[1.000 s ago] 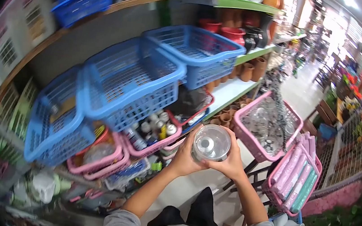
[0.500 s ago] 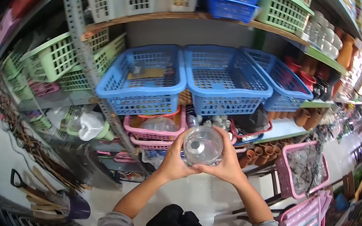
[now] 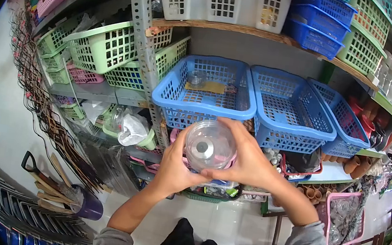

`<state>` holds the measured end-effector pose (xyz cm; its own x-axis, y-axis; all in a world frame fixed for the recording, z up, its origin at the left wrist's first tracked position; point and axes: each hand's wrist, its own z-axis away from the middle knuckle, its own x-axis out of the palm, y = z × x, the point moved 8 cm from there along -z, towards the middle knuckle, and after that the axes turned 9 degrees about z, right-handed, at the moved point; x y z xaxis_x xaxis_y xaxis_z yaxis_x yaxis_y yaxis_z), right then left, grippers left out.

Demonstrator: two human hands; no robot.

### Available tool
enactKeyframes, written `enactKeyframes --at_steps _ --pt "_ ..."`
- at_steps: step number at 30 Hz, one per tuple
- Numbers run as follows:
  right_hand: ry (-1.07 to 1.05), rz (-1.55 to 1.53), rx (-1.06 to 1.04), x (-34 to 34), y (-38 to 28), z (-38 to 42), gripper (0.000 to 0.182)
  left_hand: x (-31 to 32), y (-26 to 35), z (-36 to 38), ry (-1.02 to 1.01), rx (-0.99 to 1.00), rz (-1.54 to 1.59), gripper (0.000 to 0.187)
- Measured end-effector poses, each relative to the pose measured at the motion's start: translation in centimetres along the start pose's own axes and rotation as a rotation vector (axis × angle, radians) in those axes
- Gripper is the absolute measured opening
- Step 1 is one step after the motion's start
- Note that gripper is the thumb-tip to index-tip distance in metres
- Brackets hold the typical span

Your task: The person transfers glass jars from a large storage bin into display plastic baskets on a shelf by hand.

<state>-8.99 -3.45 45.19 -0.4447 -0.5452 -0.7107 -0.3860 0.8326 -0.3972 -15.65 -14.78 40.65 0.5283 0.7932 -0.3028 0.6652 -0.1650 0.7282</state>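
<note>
A clear round glass container (image 3: 217, 143) is held upright before me, its round mouth facing up toward the camera. A small grey-and-white round spot shows through it near the bottom. My left hand (image 3: 172, 164) wraps around its left side, and my right hand (image 3: 252, 158) grips the right side. Both thumbs come together at the near side. Just beyond the container, a blue plastic basket (image 3: 202, 107) sits on the shelf, with a clear glass piece (image 3: 196, 79) and some brown cardboard (image 3: 205, 87) inside.
Two more blue baskets (image 3: 295, 129) stand to the right. A perforated metal post (image 3: 141, 27) rises left of centre. Green baskets (image 3: 100, 47) fill the left shelves. On the floor at left, a purple bucket (image 3: 90, 203) holds wooden-handled tools; a pink basket (image 3: 364, 221) with clear items stands right.
My view has turned left, so the shelves and baskets sit further right in the picture. Both hands still hold the glass container, which now appears nearer the left blue basket.
</note>
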Motion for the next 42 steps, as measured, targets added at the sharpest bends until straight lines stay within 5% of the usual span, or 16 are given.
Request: enactKeyframes --at_steps 9,13,19,22,28,30,36,42 --pt "-0.027 0.084 0.017 -0.5 3.7 -10.3 0.086 -3.6 -2.6 -9.5 -0.032 0.084 0.019 0.091" --pt "-0.087 0.153 0.234 -0.5 8.3 -13.9 0.087 -3.8 -5.1 -14.3 -0.135 -0.011 -0.02 0.087" --pt "-0.116 0.268 0.356 -0.1 16.8 -18.4 0.091 -3.2 -11.8 -21.6 -0.485 -0.094 -0.297 0.122" --pt "-0.141 0.393 0.342 1.0 22.7 -20.6 0.103 -2.9 -14.9 -24.6 -0.537 -0.036 -0.456 0.109" --pt "-0.363 0.534 0.478 5.5 31.1 -22.4 0.105 -0.3 -23.2 -27.2 -0.839 -0.32 -0.801 0.078" --pt "-0.442 0.607 0.538 7.4 33.1 -22.7 0.117 0.2 -25.7 -27.9 -0.844 -0.421 -0.867 0.046" --pt "-0.703 0.626 0.688 12.7 37.2 -22.8 0.125 1.5 -25.7 -28.2 -0.921 -0.513 -0.983 0.038" --pt "-0.618 0.492 0.8 15.0 39.8 -21.3 0.119 1.4 -26.9 -27.5 -1.0 -0.484 -1.03 0.041"
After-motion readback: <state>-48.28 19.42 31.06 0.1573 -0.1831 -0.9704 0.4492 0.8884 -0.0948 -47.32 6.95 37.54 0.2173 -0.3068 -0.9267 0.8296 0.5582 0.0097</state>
